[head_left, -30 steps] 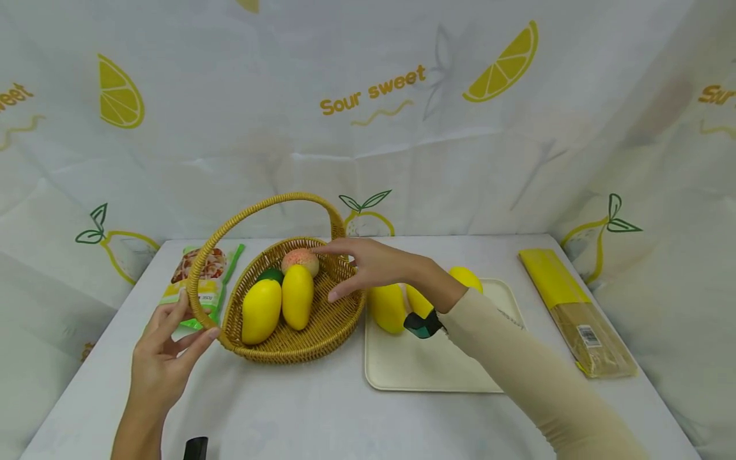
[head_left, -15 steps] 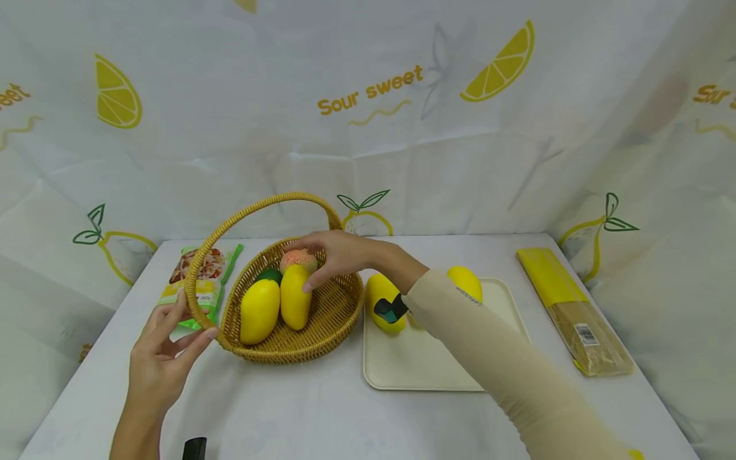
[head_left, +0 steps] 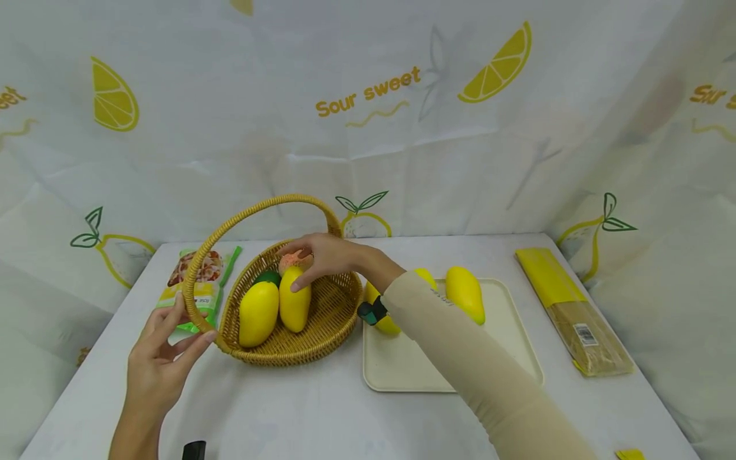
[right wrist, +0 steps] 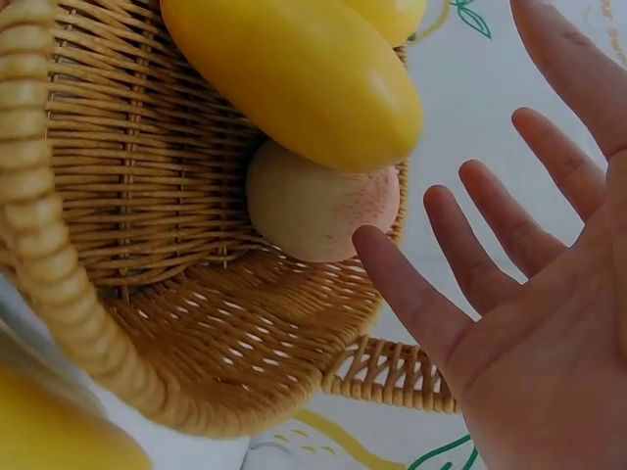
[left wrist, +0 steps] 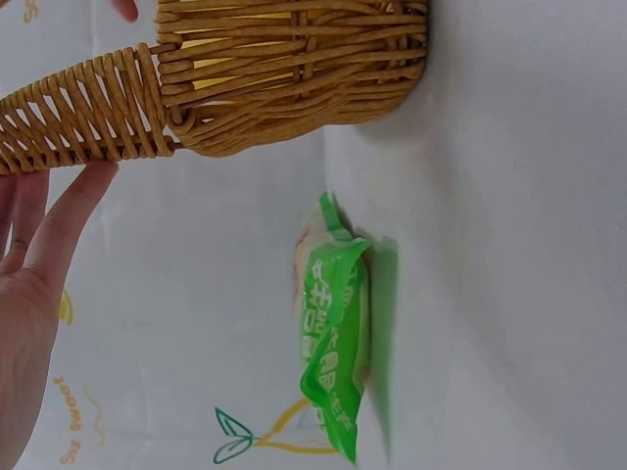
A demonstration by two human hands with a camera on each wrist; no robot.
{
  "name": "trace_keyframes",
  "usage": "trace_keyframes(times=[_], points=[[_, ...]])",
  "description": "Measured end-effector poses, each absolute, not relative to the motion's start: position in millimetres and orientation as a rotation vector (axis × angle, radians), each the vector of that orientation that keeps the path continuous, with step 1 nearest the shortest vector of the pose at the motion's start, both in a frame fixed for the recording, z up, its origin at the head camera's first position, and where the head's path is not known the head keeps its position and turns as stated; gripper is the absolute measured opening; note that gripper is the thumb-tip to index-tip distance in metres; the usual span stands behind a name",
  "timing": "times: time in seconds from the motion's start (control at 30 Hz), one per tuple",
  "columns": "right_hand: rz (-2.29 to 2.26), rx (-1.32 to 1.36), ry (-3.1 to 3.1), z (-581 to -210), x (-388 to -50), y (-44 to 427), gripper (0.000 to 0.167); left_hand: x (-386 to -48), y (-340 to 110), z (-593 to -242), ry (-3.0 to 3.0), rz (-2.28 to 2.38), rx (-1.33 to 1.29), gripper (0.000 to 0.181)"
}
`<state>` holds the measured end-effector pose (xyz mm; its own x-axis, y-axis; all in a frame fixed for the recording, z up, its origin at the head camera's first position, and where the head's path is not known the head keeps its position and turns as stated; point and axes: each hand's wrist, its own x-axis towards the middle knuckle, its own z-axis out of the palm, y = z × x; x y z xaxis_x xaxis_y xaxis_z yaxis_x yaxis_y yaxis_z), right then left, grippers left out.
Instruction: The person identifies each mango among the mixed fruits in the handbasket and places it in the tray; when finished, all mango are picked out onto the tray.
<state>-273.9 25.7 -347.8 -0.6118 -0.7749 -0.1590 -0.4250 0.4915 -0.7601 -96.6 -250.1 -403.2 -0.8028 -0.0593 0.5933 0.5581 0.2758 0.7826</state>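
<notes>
My left hand [head_left: 155, 358] holds the wicker basket's handle [head_left: 198, 306] low at its left end, with the thumb on one side and the fingers on the other. In the left wrist view the thumb presses against the woven handle [left wrist: 88, 113]. Over the basket [head_left: 322, 354], my right hand [head_left: 328, 255] hovers with spread fingers above a peach [head_left: 290, 260] and a yellow mango [head_left: 294, 306]. Its fingers look straight and hold nothing in the right wrist view, one fingertip close to the peach [right wrist: 318, 211]. Another mango [head_left: 259, 314] and a partly hidden green fruit [head_left: 268, 278] lie inside.
Right of the basket, a cream tray [head_left: 402, 374] bears several mangoes, one [head_left: 464, 294] fully visible, others partly behind the right arm. A green snack bag [head_left: 213, 275] lies behind the left hand. A yellow-and-brown packet [head_left: 575, 313] lies at the table's right.
My right hand has moved left over the basket, from its right rim to above the peach and the mango. The left hand has kept its hold on the handle.
</notes>
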Motion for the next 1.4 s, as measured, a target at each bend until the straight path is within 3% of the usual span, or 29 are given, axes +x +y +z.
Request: trace_keyframes(times=[0.67,1.4], points=[[-0.973,-1.044,2.205,-377.5,-278.7,13.5,0.073,-96.2,-248.9,-402.8,-2.053,-1.59,-0.399,0.082],[-0.814,-1.101,2.355,-379.4,-271.9,9.5,0.052,-96.5,-250.0,-402.8,-2.026,-1.575,-0.438,0.079]])
